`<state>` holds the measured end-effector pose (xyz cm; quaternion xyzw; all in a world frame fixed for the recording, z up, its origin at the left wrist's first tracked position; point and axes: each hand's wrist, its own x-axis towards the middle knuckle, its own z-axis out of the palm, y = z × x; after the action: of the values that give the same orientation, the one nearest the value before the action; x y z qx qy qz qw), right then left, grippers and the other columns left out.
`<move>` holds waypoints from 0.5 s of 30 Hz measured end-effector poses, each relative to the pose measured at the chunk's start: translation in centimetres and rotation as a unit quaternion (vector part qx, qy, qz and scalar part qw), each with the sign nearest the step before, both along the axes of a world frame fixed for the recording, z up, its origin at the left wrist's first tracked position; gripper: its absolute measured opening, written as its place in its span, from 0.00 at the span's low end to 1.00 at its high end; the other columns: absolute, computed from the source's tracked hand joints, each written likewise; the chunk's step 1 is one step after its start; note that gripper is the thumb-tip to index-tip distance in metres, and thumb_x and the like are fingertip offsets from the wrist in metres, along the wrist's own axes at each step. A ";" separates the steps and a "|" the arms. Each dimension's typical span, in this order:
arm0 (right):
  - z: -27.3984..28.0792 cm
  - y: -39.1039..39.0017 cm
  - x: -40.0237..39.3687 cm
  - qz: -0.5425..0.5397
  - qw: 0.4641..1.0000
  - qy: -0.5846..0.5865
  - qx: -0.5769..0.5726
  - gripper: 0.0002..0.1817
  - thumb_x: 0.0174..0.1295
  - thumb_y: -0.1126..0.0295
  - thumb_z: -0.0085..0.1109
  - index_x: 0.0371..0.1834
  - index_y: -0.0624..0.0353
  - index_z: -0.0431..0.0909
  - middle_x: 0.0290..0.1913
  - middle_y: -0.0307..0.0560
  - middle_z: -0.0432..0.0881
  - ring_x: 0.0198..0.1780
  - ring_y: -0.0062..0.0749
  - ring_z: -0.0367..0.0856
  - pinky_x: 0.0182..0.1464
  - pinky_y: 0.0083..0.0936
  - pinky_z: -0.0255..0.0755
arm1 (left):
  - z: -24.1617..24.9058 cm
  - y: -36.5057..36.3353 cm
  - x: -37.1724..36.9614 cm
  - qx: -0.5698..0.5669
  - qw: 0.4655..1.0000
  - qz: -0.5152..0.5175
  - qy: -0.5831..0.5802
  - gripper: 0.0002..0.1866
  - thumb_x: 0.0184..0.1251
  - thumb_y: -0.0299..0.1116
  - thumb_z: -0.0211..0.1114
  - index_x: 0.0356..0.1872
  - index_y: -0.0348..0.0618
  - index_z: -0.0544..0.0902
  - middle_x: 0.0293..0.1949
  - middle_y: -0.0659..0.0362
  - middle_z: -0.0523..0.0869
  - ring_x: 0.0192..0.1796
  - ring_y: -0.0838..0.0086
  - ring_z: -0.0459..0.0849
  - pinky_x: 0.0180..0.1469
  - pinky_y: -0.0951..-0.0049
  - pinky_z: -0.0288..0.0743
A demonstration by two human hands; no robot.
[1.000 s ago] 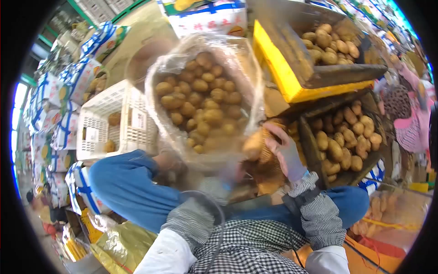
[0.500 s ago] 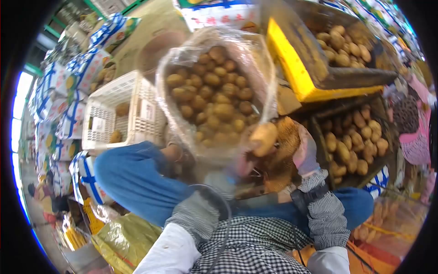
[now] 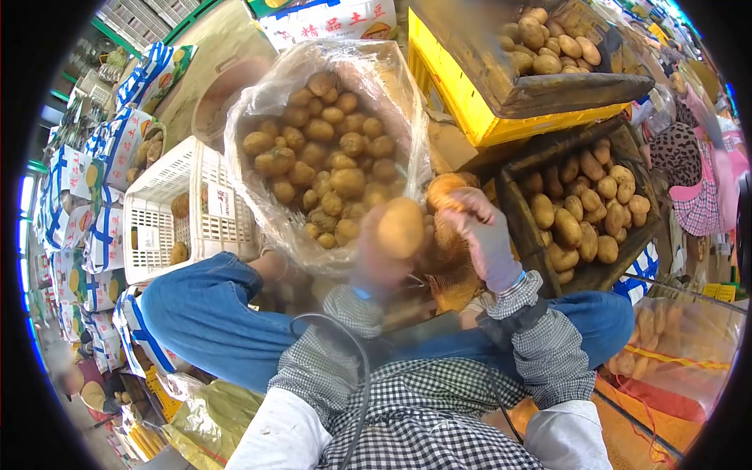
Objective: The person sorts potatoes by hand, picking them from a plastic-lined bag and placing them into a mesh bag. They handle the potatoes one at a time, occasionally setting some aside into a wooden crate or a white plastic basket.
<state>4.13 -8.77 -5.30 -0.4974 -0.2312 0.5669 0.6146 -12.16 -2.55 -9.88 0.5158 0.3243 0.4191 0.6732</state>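
Note:
My left hand point(image 3: 380, 262), blurred by motion, is closed round a large yellow-brown potato point(image 3: 401, 227) just past the near rim of the clear plastic bag point(image 3: 254, 102). That bag is lined open and holds many small potatoes point(image 3: 345, 180). To the right, my gloved right hand point(image 3: 484, 231) pinches the upper part of an orange-brown mesh sack point(image 3: 453, 290). The sack stands between my legs, partly hidden behind my hands. Its contents cannot be made out.
A dark-lined crate point(image 3: 513, 219) of larger potatoes sits on the right. Behind it is a yellow crate point(image 3: 446, 86) with more potatoes. A white basket point(image 3: 141, 227) with a few potatoes stands left. Printed sacks point(image 3: 329, 23) lie around; a person in pink point(image 3: 705, 180) is far right.
The left hand with the potato has moved left, towards the bag's near rim. My right hand has shifted left along the top of the mesh sack. The whole view has turned slightly.

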 end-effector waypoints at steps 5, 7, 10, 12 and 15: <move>-3.3 -0.2 -2.5 0.033 0.988 -0.081 0.125 0.12 0.64 0.75 0.60 0.49 0.66 0.79 0.43 0.39 0.81 0.46 0.19 0.78 0.50 0.16 0.73 | 5.3 -0.6 2.3 -0.163 0.976 -0.109 -0.096 0.12 0.63 0.23 0.59 0.48 0.38 0.78 0.39 0.51 0.87 0.36 0.68 0.86 0.35 0.72 0.83; -3.8 0.3 -1.7 -0.008 0.998 -0.059 0.028 0.13 0.63 0.74 0.61 0.50 0.66 0.79 0.43 0.40 0.81 0.46 0.21 0.79 0.50 0.18 0.74 | 2.5 -0.7 2.6 -0.155 0.981 -0.084 -0.074 0.12 0.63 0.24 0.59 0.47 0.37 0.78 0.38 0.50 0.87 0.34 0.68 0.86 0.33 0.73 0.83; -1.7 0.0 -2.3 -0.024 0.978 -0.195 0.076 0.12 0.61 0.74 0.62 0.48 0.64 0.80 0.40 0.40 0.81 0.41 0.26 0.79 0.48 0.21 0.75 | 0.3 -0.1 2.4 -0.189 0.973 -0.084 -0.102 0.12 0.64 0.27 0.59 0.47 0.34 0.76 0.38 0.49 0.86 0.33 0.68 0.86 0.33 0.72 0.83; -1.8 -0.3 -2.3 0.002 0.857 -0.471 0.207 0.13 0.57 0.75 0.63 0.46 0.62 0.80 0.38 0.45 0.81 0.40 0.33 0.81 0.46 0.27 0.75 | 3.2 0.8 2.0 -0.332 0.892 -0.173 -0.253 0.17 0.69 0.34 0.55 0.51 0.30 0.71 0.39 0.47 0.83 0.36 0.65 0.85 0.38 0.67 0.83; -1.6 -0.4 -1.8 -0.001 0.798 -0.561 0.223 0.15 0.57 0.74 0.62 0.48 0.61 0.78 0.37 0.46 0.80 0.40 0.35 0.81 0.45 0.29 0.75 | 3.6 0.0 2.2 -0.213 0.945 -0.155 -0.196 0.21 0.69 0.38 0.58 0.53 0.30 0.70 0.40 0.49 0.83 0.38 0.65 0.85 0.42 0.67 0.83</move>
<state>2.28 -9.21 -6.85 -0.5779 -0.6547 0.1210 0.4720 -9.98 -2.58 -6.33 0.3125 0.1835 0.3233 0.8742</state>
